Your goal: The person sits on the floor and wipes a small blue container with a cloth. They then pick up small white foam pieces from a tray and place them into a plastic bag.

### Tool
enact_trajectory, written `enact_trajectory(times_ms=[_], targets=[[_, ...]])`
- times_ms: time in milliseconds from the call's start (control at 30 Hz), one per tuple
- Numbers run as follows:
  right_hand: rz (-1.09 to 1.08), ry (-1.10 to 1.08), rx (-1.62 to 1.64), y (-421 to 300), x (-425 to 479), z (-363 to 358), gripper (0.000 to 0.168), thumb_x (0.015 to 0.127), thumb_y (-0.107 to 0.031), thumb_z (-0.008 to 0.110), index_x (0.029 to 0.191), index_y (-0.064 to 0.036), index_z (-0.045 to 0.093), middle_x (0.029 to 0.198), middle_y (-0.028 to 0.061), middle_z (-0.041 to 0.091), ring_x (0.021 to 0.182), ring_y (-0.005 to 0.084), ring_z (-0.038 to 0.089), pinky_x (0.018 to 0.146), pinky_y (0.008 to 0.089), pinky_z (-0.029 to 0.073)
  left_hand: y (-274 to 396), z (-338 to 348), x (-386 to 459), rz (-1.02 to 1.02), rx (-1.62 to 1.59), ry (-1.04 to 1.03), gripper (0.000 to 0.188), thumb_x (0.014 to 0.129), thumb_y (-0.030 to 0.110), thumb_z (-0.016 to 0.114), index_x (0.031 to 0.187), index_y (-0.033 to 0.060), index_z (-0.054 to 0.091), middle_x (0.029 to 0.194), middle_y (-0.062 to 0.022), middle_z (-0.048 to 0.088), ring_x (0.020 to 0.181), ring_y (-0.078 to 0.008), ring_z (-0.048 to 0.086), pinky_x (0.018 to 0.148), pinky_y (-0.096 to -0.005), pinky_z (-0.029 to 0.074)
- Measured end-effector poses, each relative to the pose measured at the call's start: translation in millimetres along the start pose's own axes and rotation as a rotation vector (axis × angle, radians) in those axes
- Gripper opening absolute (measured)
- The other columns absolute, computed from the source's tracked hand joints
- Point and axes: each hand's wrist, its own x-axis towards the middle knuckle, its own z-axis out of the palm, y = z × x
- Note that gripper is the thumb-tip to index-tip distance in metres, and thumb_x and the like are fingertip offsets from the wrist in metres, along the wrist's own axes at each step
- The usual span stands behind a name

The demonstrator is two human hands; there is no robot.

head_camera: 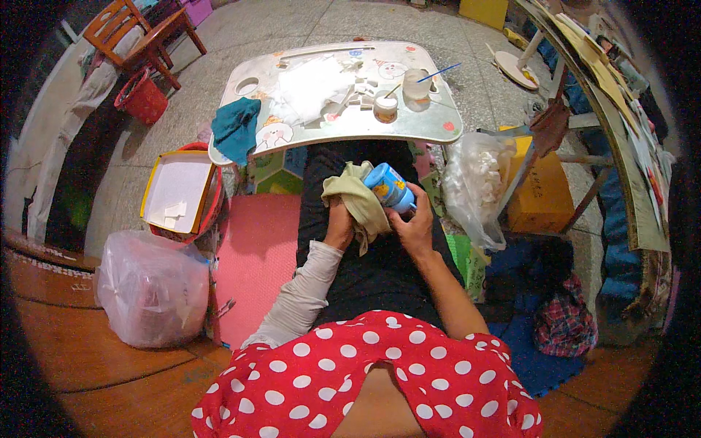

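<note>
Above my lap, my right hand (pixel 414 225) grips a blue plastic bottle (pixel 390 185) with yellow pictures on it, tilted with its light-blue end toward my fingers. My left hand (pixel 340 224) is partly covered by a pale green cloth (pixel 356 194), which it holds against the bottle's far end. Beyond my knees stands a low white folding table (pixel 252 74) with cartoon prints. On it lie a bright white sheet or cloth (pixel 306 90), small white pieces (pixel 363 94), a teal cloth (pixel 236 128), a small jar (pixel 385 107) with a stick and a cup (pixel 416 85) with a blue brush.
To my left are a shallow box (pixel 181 189) holding white pieces and a tied plastic bag (pixel 156 290). A clear bag of white pieces (pixel 476 180) and a yellow carton (pixel 539 191) stand right. A red bucket (pixel 142 97) and wooden chair (pixel 148 41) are farther left.
</note>
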Motion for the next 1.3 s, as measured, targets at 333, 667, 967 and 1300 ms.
enact_trajectory(times_ms=[333,667,967,1300], targets=[[-0.3,-0.032,-0.106,1,4,-4,0.063,0.061,-0.002,0.072,0.12,-0.008,0.05,0.11,0.0174,0.052,0.104,0.0358,0.051,0.091,0.0417,0.043,-23,-35,24,0.31,0.823,-0.241,0.043,0.087,0.018,0.061,0.126,0.0072,0.048,0.124,-0.0104,0.051,0.114,-0.0224,0.048,0.098,-0.0356,0.039],[-0.224,-0.102,0.014,-9,-5,-11,0.056,0.079,-0.018,0.065,0.129,-0.003,0.043,0.118,0.0178,0.048,0.112,0.0326,0.047,0.096,0.041,0.037,-76,-62,63,0.362,1.136,-0.416,0.048,0.088,0.028,0.057,0.13,0.0109,0.045,0.135,-0.0094,0.044,0.124,-0.0243,0.04,0.106,-0.0358,0.028],[0.194,-0.278,0.248,17,3,-9,0.059,0.092,-0.048,0.044,0.129,-0.002,0.043,0.122,0.0157,0.052,0.111,0.0286,0.05,0.096,0.0376,0.037,-78,-47,57,0.598,1.567,-0.402,0.041,0.092,0.032,0.045,0.128,0.0131,0.047,0.135,-0.0111,0.044,0.125,-0.0277,0.038,0.106,-0.037,0.025],[-0.297,-0.201,-0.051,-9,-4,-13,0.051,0.087,-0.015,0.056,0.134,-0.002,0.039,0.131,0.0211,0.045,0.12,0.0382,0.043,0.102,0.0428,0.032,-80,-66,80,-0.096,0.476,-0.492,0.036,0.09,0.023,0.052,0.123,0.0062,0.052,0.125,-0.008,0.053,0.11,-0.0209,0.051,0.097,-0.0325,0.038]])
